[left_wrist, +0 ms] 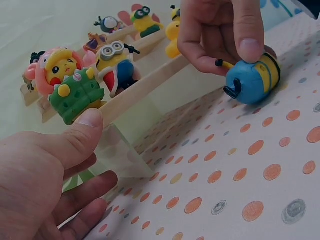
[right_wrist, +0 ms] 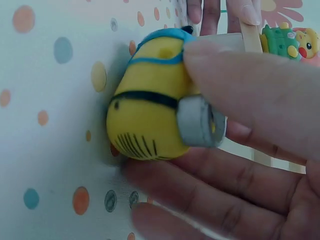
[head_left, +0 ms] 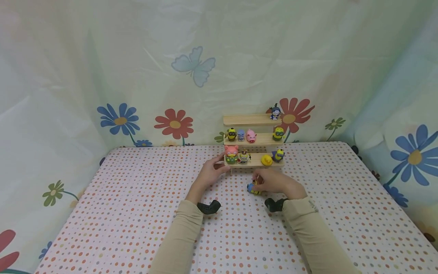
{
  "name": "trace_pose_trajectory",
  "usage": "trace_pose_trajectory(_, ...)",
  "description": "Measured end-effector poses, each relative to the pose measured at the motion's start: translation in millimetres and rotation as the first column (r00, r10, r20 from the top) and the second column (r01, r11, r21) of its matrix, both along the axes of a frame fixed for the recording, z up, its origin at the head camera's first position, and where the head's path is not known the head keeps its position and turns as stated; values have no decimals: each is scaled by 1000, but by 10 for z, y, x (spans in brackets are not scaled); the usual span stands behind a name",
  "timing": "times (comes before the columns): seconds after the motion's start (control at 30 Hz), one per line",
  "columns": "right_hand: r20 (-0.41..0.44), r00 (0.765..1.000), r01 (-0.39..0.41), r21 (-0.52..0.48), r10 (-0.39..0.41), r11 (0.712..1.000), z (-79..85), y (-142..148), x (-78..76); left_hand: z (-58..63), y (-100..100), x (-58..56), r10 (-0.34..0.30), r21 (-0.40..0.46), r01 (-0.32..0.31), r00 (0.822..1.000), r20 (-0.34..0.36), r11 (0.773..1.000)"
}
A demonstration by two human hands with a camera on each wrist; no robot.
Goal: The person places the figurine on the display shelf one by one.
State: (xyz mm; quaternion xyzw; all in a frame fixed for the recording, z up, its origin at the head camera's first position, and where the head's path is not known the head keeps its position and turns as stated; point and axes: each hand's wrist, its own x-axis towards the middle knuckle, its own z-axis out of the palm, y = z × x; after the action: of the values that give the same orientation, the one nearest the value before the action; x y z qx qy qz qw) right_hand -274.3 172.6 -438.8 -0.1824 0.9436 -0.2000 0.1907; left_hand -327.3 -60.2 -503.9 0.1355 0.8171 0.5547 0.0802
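Note:
A three-tier wooden display shelf [head_left: 254, 161] stands at the back of the table, with several small toy figures on it. My left hand [head_left: 209, 173] grips the left end of its lowest board, thumb on the front edge and lower fingers spread beneath. Just above that thumb sits a Pikachu figure [left_wrist: 75, 85] in a pink hood and green outfit. In front of the shelf, my right hand [head_left: 273, 180] pinches a yellow and blue minion figure [right_wrist: 150, 100] with grey goggles. The minion lies on its side low over the spotted tablecloth.
The lowest board also carries a crowned minion [head_left: 244, 156], a yellow duck [head_left: 267, 160] and a caped minion [head_left: 279, 155]. A pink pig [head_left: 251, 136] stands among others on the middle tier. One dark-haired figure [head_left: 275, 112] is on top. A flowered curtain [head_left: 147, 76] hangs behind.

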Motion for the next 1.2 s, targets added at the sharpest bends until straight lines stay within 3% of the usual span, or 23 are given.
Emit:
trace_pose_trajectory(0.4,-23,1000,-13,-6,12,1000,50,-18,25,9,1,9,11,-16,-11,1000,6,1000)
trace_pose_trajectory(0.67,3,998,56,-82,-56,995,101,36,21,-19,2,-16,13,-16,-12,1000,4,1000)
trace_pose_trajectory(0.83,-158,987,33,-64,-43,997,167,69,23,-16,-2,-10,8,-12,-8,1000,4,1000)
trace_pose_trajectory(1.03,-343,937,53,-53,-68,997,209,80,35,-16,-3,-13,7,-4,-7,1000,9,1000)
trace_pose_trajectory(1.2,-418,901,92,-73,-114,993,241,82,70,-10,1,-12,6,-6,-6,1000,7,1000)
